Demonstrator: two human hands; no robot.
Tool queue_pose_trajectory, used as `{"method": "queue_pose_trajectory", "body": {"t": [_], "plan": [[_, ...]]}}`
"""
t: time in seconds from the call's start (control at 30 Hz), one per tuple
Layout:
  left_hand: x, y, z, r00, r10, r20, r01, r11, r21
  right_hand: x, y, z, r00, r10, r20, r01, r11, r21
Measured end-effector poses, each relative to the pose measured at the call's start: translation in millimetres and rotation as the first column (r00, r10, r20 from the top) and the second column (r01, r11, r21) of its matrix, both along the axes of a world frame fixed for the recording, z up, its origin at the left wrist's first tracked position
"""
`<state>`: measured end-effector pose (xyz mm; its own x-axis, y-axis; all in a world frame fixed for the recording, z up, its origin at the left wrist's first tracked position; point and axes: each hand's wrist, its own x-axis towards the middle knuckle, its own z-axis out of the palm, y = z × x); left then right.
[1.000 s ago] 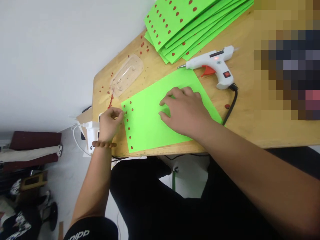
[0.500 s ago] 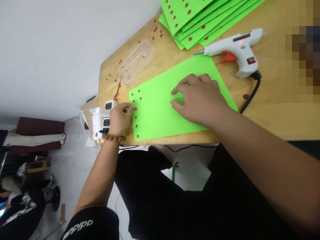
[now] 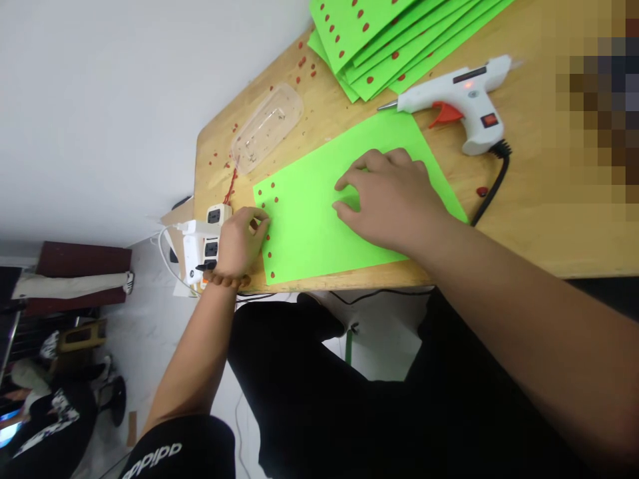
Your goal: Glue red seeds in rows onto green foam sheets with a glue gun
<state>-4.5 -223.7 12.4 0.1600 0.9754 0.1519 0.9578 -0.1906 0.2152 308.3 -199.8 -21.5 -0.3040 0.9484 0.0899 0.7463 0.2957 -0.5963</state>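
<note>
A bright green sheet (image 3: 309,233) lies on the table, with two short rows of small red beans (image 3: 269,255) along its left end. My left hand (image 3: 242,236) is at that end, thumb and forefinger bent together over the outer row. Their tips touch the sheet and hide one spot in the row; I cannot make out what they hold. My right hand (image 3: 394,199) rests on the sheet's right half, fingers apart and curved, holding nothing. Beyond it, a white glue gun (image 3: 474,100) with a red trigger lies on its side, its nozzle at the sheet's far edge.
A stack of green sheets (image 3: 379,46) with red beans lies at the back. The clear plastic tray (image 3: 294,106) stands left of it, among loose beans. A power strip (image 3: 212,249) with plugged-in chargers sits by my left wrist. The gun's black cord (image 3: 492,189) runs toward the table's front edge.
My left fingertips have moved slightly down and inward over the outer row, covering a bean that showed before. The right hand stays on the sheet; the whole view has shifted a little.
</note>
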Motion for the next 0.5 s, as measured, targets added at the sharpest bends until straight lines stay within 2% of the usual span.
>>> {"method": "queue_pose_trajectory", "body": {"t": [0.23, 0.33, 0.5], "plan": [[1.9, -21.1, -5.1, 0.993, -0.097, 0.061, 0.094, 0.995, 0.046, -0.9, -1.2, 1.0, 1.000, -0.011, 0.025, 0.011, 1.000, -0.002], [1.7, -23.1, -4.6, 0.995, -0.071, 0.072, 0.067, 0.996, 0.055, -0.3, -1.1, 1.6, 1.000, -0.006, 0.017, 0.006, 1.000, -0.006], [2.9, -18.2, -7.3, 1.000, 0.013, 0.008, -0.013, 0.999, 0.043, -0.3, -0.6, 0.5, 1.000, -0.001, 0.005, 0.001, 1.000, -0.005]]}}
